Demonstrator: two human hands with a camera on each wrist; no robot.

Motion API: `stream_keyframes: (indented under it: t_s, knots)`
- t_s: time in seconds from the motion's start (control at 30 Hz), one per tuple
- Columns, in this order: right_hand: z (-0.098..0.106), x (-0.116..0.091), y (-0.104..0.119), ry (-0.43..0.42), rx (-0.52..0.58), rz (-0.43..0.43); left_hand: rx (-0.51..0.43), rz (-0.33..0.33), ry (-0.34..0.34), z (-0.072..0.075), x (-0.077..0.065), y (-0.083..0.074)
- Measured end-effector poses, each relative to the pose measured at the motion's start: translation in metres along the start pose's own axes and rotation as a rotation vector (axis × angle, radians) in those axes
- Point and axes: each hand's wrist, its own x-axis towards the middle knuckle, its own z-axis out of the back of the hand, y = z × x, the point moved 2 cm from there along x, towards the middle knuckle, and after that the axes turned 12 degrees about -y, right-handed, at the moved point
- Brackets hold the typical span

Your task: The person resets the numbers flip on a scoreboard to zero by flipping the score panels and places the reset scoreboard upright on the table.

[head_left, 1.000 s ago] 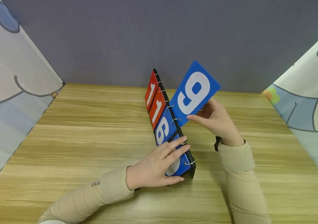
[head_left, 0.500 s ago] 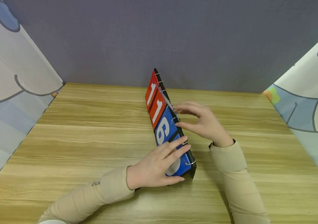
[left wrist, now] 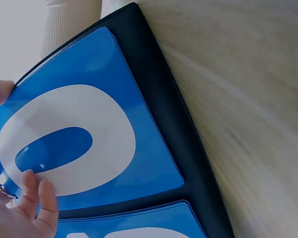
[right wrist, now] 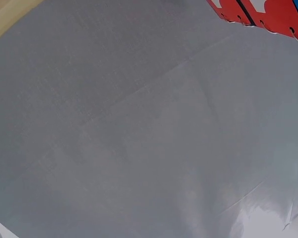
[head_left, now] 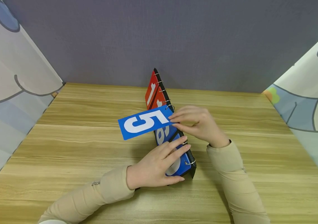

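Observation:
A tabletop flip scoreboard (head_left: 193, 170) stands like a tent on the table, with red and blue number cards on metal rings. My right hand (head_left: 200, 124) pinches a blue card with a white 5 (head_left: 159, 124) at its ringed edge; the card sticks out leftward over the board's front, partly covering a blue 6 card (head_left: 161, 137). My left hand (head_left: 156, 163) holds the near end of the board, two fingers over the top edge and the thumb at the side. Under it lies a blue 0 card (left wrist: 107, 64), touched by fingertips in the left wrist view. The right wrist view does not show the right hand.
Wooden table (head_left: 91, 146) spreads around the board. A grey wall (head_left: 147, 37) rises behind it, with cartoon-printed panels (head_left: 312, 102) at both sides. Red cards (right wrist: 275, 17) on rings show at the top right of the right wrist view.
A blue 9 card, held up on the right, has been flipped over the top to the left, where its 5 side now shows. My right hand moved left to the rings; the left stayed.

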Motion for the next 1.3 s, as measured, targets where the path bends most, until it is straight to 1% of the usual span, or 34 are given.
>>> stream_keyframes:
  t_s: [0.07, 0.17, 0.27, 0.37, 0.53, 0.73, 1.0, 1.17, 1.23, 1.3]
  knots:
    - [-0.0008, -0.0002, -0.0006, 0.007, 0.004, 0.019, -0.002, 0.003, 0.003, 0.0002, 0.0, -0.0001]
    - [-0.0015, -0.0009, -0.0016, 0.019, -0.018, 0.019, 0.0, 0.002, 0.003, 0.0003, 0.0, -0.0002]
    - [-0.0016, -0.0016, -0.0022, 0.023, -0.056, -0.007, 0.0, 0.0, -0.001, 0.0003, 0.0, -0.0003]
    - [-0.0016, -0.0019, -0.0024, 0.031, -0.069, -0.035, 0.0, 0.0, -0.001, 0.0004, 0.0001, -0.0002]
    - [-0.0017, -0.0016, -0.003, 0.058, -0.007, -0.068, 0.005, -0.002, 0.001, 0.0005, 0.0004, -0.0003]
    - [-0.0023, -0.0016, -0.0025, 0.061, 0.033, -0.068, 0.001, -0.003, -0.005, 0.0004, 0.0004, -0.0005]
    - [-0.0026, -0.0013, -0.0004, 0.112, 0.004, -0.093, 0.005, -0.015, -0.028, -0.0001, 0.0001, -0.0002]
    - [-0.0031, -0.0016, -0.0003, 0.1, 0.016, -0.106, 0.0, -0.017, -0.031, -0.0003, 0.0001, 0.0001]
    - [-0.0019, -0.0023, -0.0009, 0.091, 0.036, -0.125, -0.002, -0.017, -0.029, -0.0004, 0.0001, 0.0001]
    - [0.0007, -0.0032, -0.0019, 0.08, 0.05, -0.17, -0.002, -0.015, -0.025, -0.0003, 0.0002, 0.0001]
